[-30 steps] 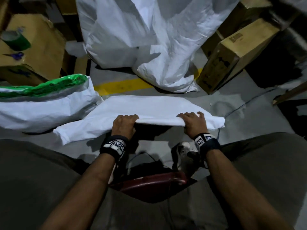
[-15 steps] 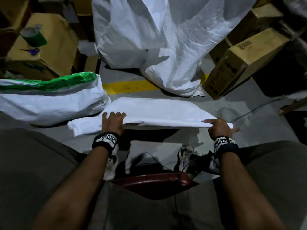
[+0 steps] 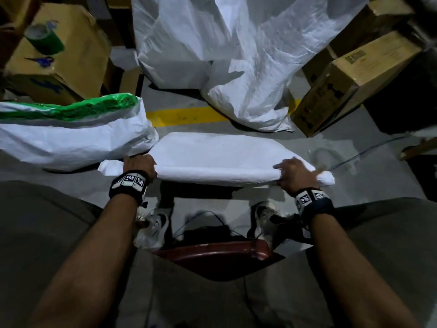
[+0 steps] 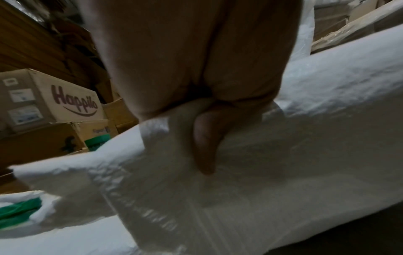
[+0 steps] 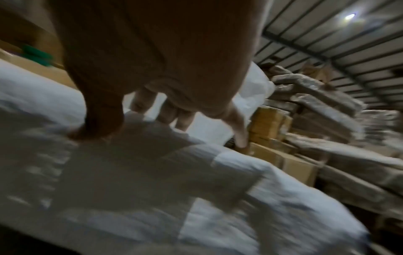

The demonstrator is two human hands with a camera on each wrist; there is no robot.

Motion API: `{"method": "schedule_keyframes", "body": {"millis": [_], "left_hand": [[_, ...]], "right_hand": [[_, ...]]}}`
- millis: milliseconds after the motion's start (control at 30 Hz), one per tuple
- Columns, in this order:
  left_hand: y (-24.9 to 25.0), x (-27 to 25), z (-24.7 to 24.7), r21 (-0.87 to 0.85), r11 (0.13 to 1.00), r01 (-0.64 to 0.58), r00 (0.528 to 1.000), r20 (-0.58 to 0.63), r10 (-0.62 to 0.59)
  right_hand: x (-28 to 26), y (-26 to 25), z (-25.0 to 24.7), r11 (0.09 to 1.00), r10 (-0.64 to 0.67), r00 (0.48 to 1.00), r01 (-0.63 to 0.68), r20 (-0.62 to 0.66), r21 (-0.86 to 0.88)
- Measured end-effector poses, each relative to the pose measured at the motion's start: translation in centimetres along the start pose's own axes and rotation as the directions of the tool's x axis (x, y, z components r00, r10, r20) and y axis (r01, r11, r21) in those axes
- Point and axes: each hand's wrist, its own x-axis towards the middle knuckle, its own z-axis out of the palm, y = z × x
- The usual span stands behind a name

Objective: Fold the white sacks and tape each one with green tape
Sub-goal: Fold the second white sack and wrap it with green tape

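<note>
A folded white sack [image 3: 217, 157] lies across the grey floor in front of me, its near edge lifted. My left hand [image 3: 139, 165] grips that edge near its left end; in the left wrist view the thumb [image 4: 205, 146] is tucked under the sack [image 4: 305, 120] with the fingers over it. My right hand [image 3: 295, 172] holds the right end, its thumb [image 5: 98, 124] on the near side of the sack [image 5: 152, 172] and its fingers spread over the top. A green tape roll [image 3: 43, 41] stands on a cardboard box [image 3: 71, 55] at the far left.
A folded sack bundle with green tape [image 3: 71, 129] lies at the left, touching the sack I hold. A heap of loose white sacks [image 3: 236, 55] fills the back. Cardboard boxes [image 3: 350, 81] stand at the right. Blue scissors [image 3: 40, 60] lie by the tape. A red stool [image 3: 212, 256] is under me.
Both hands have slid apart along the sack's near edge, the right one out to the right end. The sack now looks narrower and more tightly folded.
</note>
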Motion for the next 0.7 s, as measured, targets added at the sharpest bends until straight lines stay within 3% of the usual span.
{"method": "schedule_keyframes", "body": {"millis": [133,267,400,467,533,633,700], "left_hand": [[0.3,0.4,0.3,0.002,1.000,-0.023,0.999,0.047,0.022],[0.0,0.2,0.5,0.041,0.998,-0.043,0.995,0.092,0.039],[2.6,-1.1,0.9,0.054,0.997,-0.060,0.991,-0.115,0.066],[5.3,-2.5,0.6,0.052,0.991,-0.120,0.964,-0.233,0.129],[8.4,-4.1,1.0,0.131,0.955,-0.266,0.926,-0.242,0.291],[12.1,-5.7,3.0,0.193,0.859,-0.474,0.807,-0.296,0.511],[13.4,-6.3,4.0,0.226,0.837,-0.498,0.766,-0.337,0.547]], "right_hand": [[-0.5,-5.4,2.1,0.978,-0.180,0.984,0.178,0.010,0.107],[0.0,-6.2,4.2,0.970,-0.202,0.978,0.208,-0.056,0.124],[1.3,-6.2,4.6,0.971,-0.204,0.976,0.211,-0.072,0.114],[2.3,-6.5,4.0,0.978,-0.169,0.984,0.174,-0.050,0.116],[3.2,-6.8,3.4,0.986,-0.141,0.990,0.142,-0.020,0.083],[3.8,-7.2,2.8,0.989,-0.149,0.988,0.149,0.041,0.001],[4.0,-7.3,2.8,0.983,-0.161,0.982,0.169,0.102,-0.077]]}}
